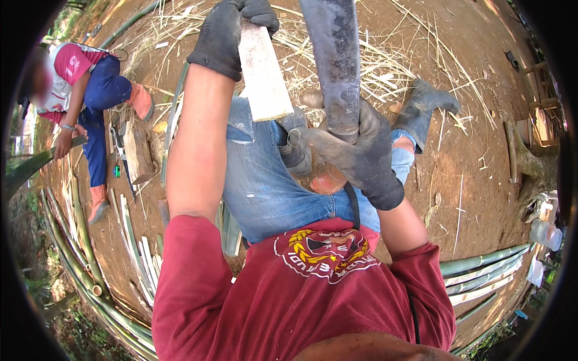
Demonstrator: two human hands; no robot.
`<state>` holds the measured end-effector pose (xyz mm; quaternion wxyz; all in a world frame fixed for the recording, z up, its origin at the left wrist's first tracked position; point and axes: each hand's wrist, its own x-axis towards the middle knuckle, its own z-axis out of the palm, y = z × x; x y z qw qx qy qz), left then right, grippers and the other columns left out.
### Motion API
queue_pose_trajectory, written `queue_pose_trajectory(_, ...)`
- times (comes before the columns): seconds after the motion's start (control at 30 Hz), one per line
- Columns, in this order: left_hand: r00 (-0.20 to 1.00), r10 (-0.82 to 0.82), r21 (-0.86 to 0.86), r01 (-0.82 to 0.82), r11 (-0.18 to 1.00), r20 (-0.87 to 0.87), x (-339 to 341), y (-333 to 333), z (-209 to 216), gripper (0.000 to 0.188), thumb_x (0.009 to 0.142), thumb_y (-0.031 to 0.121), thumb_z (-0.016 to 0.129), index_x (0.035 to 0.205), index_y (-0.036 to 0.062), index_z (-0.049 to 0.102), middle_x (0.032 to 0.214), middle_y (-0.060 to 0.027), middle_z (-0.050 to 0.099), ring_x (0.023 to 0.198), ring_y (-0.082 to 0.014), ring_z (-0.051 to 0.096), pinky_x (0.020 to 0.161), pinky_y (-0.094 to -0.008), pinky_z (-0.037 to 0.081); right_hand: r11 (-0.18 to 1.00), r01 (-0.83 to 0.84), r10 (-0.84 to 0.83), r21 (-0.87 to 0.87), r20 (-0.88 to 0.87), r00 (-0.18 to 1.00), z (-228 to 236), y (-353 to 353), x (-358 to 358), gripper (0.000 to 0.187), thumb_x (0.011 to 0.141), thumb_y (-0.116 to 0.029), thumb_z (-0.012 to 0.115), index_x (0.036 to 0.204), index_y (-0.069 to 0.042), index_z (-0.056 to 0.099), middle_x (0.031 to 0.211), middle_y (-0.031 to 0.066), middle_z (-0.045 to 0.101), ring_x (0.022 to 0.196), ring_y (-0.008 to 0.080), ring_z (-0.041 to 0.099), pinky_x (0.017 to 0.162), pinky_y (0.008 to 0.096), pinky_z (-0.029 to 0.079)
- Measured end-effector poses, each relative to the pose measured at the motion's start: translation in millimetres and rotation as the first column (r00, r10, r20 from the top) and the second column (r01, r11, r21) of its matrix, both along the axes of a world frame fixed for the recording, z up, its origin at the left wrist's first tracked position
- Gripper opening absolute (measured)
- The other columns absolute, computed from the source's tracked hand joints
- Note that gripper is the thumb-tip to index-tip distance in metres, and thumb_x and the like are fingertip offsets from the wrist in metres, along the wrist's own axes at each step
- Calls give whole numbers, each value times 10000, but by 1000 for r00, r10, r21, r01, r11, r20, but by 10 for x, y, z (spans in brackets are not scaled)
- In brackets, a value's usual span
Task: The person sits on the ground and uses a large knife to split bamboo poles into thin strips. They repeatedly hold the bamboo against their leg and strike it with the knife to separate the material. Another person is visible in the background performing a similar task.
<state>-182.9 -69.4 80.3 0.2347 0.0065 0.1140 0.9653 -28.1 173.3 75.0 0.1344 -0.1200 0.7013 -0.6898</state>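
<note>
My left hand, in a dark knit work glove, is closed round the upper end of a pale bamboo slat. The slat's squared lower end points back toward my knees. In my right hand, gloved too and slightly blurred, is a machete gripped at its handle end. Its broad, dark, worn blade points up and away from me, to the right of the slat and apart from it. My fingers cover most of the machete's handle.
Pale shavings litter the ground ahead. At left another person holds a green bamboo strip beside a short log. Bamboo poles lie at lower left, and split lengths at lower right. My boots rest among the shavings.
</note>
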Motion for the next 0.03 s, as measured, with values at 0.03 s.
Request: queue_pose_trajectory(0.03, 1000, -4, 1, 4, 1000, 0, -6, 15, 5, 139, 1024, 147, 391, 910, 77, 429, 585, 46, 353, 496, -87, 384, 492, -272, 370, 995, 78, -70, 67, -112, 991, -66, -56, 8, 355, 865, -250, 723, 1171, -83, 657, 715, -14, 638, 646, 78, 615, 645, 234, 513)
